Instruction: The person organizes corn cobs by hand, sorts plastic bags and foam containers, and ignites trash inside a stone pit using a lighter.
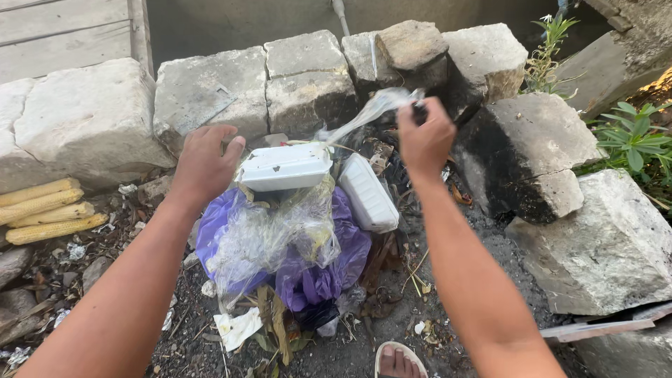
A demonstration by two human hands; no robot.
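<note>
Standing at the bottom edge of the frame, a sandalled foot (397,360) meets ashy ground. Just above, at centre, a purple bag (315,276) lies under clear plastic (280,234) and two white foam boxes (285,166). The left hand (204,164) rests half-curled beside one box, gripping nothing visible. At upper centre, the right hand (424,136) pinches a stretched clear plastic strip (371,108). Stone blocks (210,87) ring the pile; corn cobs (45,210) lie left.

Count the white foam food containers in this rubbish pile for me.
2. One white foam container lies atop the clear plastic by the left hand; the other leans just right of it, below the right hand. More may be buried.
</note>
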